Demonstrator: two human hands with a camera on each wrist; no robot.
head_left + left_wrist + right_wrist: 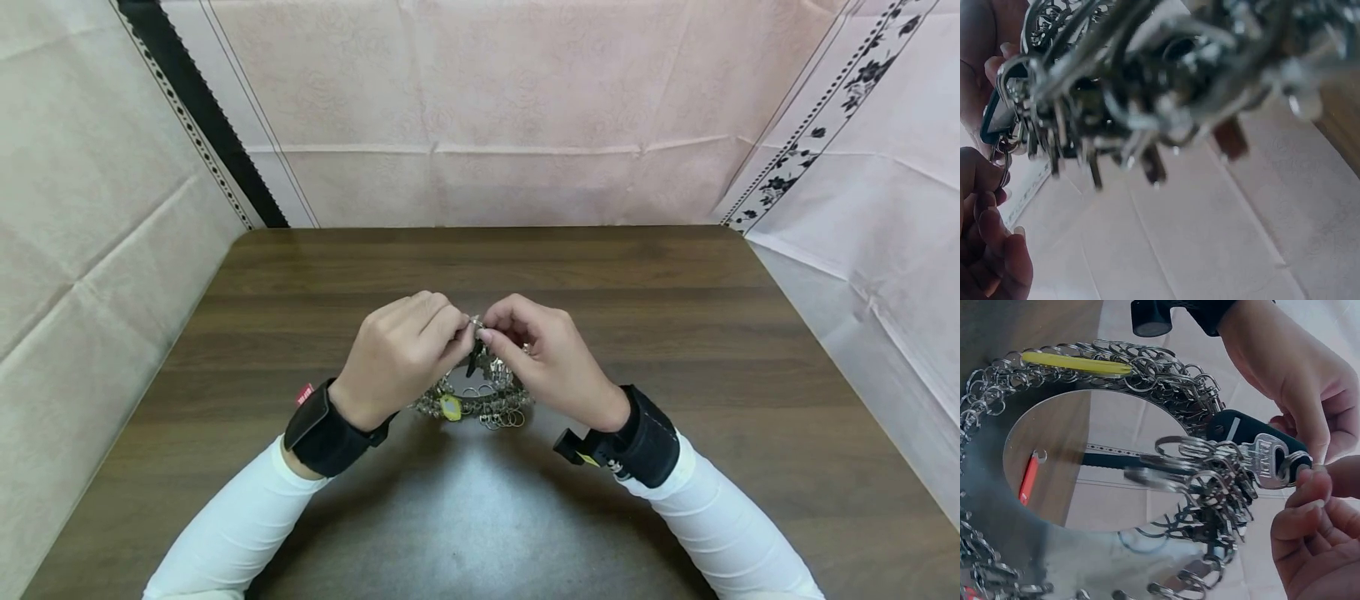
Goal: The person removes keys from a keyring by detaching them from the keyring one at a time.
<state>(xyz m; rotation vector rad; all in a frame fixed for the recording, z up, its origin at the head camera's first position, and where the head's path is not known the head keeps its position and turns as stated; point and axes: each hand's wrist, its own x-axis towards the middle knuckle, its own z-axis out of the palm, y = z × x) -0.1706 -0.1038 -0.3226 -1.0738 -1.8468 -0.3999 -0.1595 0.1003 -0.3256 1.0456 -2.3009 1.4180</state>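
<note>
A large hoop of linked metal rings point(498, 408) hangs below both hands near the middle of the table. My left hand point(408, 350) and my right hand point(547, 350) meet above it, fingertips almost together. Between them is a small split key ring point(1298, 460), pinched by thumb and finger from each side. A silver key point(1265, 461) with raised lettering is threaded on that ring, beside a black tag point(1230, 425). On the hoop sit a yellow tag point(1075, 364) and many bunched rings. Blurred metal rings point(1166, 94) fill the top of the left wrist view.
The dark wooden table point(465, 517) spreads under the hands. Pale cloth point(487, 100) stands behind it and along both sides. Black bands with attachments circle both wrists. A red tag point(1029, 478) shows inside the hoop's round opening in the right wrist view.
</note>
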